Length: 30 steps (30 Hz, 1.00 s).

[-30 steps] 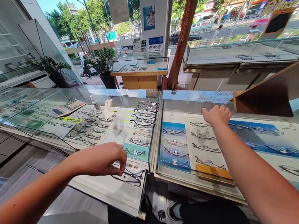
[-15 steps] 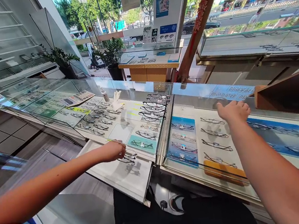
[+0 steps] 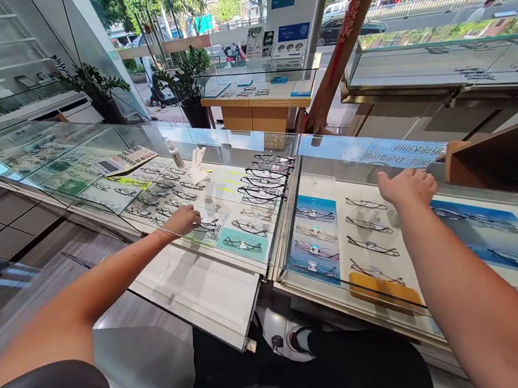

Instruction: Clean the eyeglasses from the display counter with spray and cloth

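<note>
The left hand (image 3: 184,220) reaches into the pulled-out display tray (image 3: 205,291), fingers curled and pinching a pair of dark-framed glasses (image 3: 206,225) that sits on a pale card (image 3: 206,232) among rows of frames. The right hand (image 3: 407,187) rests flat, fingers loosely spread, on the glass counter top (image 3: 354,155) of the neighbouring case.

A single head-worn camera looks forward and down, close above the glass display counter (image 3: 216,161); far beyond, perhaps slightly leftward, lie shop windows and street.
</note>
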{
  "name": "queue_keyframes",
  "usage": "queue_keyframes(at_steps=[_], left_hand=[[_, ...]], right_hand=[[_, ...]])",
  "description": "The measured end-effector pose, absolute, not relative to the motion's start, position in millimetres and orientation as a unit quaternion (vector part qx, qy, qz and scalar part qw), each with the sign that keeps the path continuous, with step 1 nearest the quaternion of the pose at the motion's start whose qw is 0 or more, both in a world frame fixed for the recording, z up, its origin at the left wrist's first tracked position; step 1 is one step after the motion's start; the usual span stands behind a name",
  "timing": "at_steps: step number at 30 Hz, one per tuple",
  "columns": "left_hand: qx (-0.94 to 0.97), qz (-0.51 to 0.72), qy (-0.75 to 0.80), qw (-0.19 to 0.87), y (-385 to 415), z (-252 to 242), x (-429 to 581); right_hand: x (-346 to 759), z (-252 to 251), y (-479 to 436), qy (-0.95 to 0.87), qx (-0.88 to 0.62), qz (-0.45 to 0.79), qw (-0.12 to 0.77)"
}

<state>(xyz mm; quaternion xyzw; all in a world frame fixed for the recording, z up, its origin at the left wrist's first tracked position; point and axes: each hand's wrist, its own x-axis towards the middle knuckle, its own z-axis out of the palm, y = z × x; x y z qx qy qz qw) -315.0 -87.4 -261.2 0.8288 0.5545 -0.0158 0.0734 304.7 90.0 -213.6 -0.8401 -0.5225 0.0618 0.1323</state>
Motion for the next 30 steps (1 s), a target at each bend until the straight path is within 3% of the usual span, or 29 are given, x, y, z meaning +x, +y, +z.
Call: queue_keyframes(at_steps=[8,19,30], left_hand=[[0.825,-0.023,0.556,0.097,-88,-292,-318],[0.823,-0.047,0.556,0.101,-89,-294,-320],[0.812,-0.052,0.582,-0.001,-75,-281,-318]], right_hand=[[303,-211,90,-0.515,-0.847,0.056,0.119],[305,-213,90,-0.517,-0.844,0.053,0.130],[302,-208,88,-0.514,-0.848,0.055,0.113]])
